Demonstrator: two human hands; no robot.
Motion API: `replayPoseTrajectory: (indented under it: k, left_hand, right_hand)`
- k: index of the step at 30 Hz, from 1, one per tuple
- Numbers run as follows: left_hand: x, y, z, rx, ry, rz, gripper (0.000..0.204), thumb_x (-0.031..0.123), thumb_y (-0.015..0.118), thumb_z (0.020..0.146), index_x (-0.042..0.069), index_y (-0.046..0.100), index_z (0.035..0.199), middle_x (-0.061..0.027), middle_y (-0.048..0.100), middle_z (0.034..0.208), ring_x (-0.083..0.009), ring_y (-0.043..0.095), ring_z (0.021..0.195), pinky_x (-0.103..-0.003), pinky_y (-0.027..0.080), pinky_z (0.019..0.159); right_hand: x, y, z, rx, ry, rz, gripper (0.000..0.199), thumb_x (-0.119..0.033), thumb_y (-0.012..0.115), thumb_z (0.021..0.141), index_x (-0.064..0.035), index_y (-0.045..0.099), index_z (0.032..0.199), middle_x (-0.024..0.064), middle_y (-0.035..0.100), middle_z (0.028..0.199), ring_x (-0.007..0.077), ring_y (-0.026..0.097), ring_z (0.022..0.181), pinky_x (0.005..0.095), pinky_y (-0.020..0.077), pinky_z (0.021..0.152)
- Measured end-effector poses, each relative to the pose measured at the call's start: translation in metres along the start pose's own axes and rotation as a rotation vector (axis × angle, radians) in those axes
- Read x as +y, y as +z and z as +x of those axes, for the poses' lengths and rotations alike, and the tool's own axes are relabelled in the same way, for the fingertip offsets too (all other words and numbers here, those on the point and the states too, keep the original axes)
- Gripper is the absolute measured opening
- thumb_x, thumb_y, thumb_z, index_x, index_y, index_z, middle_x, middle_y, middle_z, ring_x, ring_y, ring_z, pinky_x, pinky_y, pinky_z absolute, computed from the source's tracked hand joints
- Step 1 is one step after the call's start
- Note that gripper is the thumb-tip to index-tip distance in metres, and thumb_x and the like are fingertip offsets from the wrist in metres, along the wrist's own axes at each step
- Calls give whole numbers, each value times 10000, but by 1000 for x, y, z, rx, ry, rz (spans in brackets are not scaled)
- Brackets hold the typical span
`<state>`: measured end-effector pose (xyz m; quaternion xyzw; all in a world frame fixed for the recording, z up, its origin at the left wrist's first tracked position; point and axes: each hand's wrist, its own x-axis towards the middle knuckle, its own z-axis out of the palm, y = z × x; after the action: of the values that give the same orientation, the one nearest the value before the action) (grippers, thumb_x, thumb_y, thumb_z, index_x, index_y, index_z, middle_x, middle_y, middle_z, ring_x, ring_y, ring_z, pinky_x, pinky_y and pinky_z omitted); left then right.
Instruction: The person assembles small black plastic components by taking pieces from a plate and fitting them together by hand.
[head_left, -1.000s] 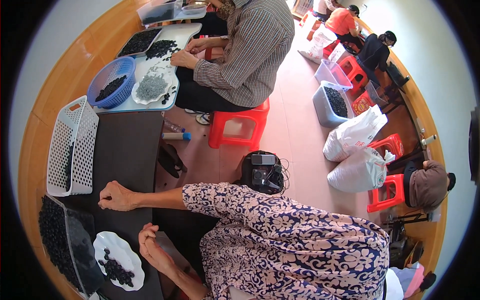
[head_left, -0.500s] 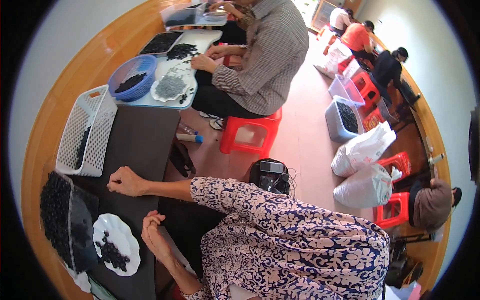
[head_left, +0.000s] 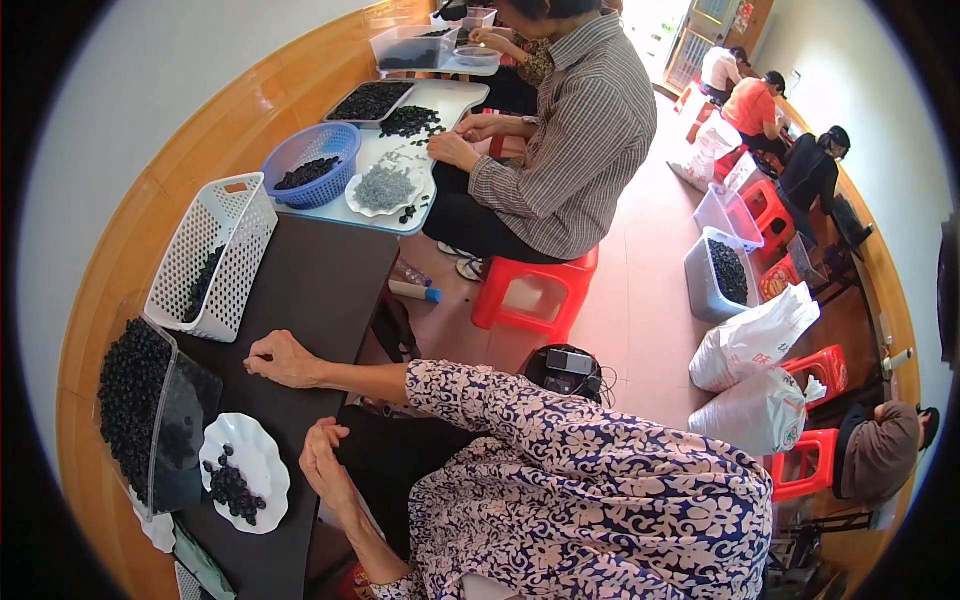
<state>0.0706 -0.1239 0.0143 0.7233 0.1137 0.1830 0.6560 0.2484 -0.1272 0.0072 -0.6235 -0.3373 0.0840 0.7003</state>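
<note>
Dark table (head_left: 320,290): basket (head_left: 205,255), plate (head_left: 245,470), probably beads (head_left: 232,490).

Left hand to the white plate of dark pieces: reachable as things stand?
Probably yes. The left hand sits at the edge of the dark table, right beside the white plate, with only bare tabletop between them. The dark pieces lie on the plate's near side, uncovered.

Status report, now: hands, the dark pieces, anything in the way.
Own hands out of view. Co-worker's far hand resting on dark table, near hand beside white plate of dark pieces. White basket beyond; nothing between.
</note>
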Motion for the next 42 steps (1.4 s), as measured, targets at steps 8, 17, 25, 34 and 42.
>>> replayPoseTrajectory:
  k: [8,17,25,34,42]
  left_hand:
    - [9,6,0,36,-39,-71,494,402,380,1007,31,464,691,-125,601,752,-235,549,950,-376,384,936]
    - [13,0,4,-77,-109,-115,499,369,315,1017,-9,483,736,-143,617,816,-246,550,963,-346,432,859]
    - [11,-15,0,-106,-250,-539,503,423,343,986,-44,518,1051,-198,623,960,-280,549,1027,-380,400,952]
    - [10,-26,2,-132,-472,-903,469,432,401,961,-11,492,1086,-214,633,924,-308,568,1019,-424,407,971]
    - [18,-32,5,-161,-596,-969,454,373,506,921,-51,480,1078,-216,624,924,-312,586,990,-434,435,959]
  right_hand:
    - [6,-2,-2,26,-14,-41,203,-143,619,821,35,674,743,123,650,630,152,614,571,308,481,549]
    - [-6,-1,-15,-101,47,-39,126,-80,615,850,25,665,804,80,640,663,108,568,575,265,452,536]
    - [-30,-2,-35,-245,137,-38,100,-84,625,858,9,661,843,70,624,714,115,542,565,270,426,512]
    - [-39,0,-36,-276,209,-36,89,-76,634,842,10,628,816,99,567,699,193,541,554,306,426,502]
    - [-40,3,-39,-345,160,-10,62,-53,638,839,-3,622,873,87,545,749,224,572,611,330,467,523]
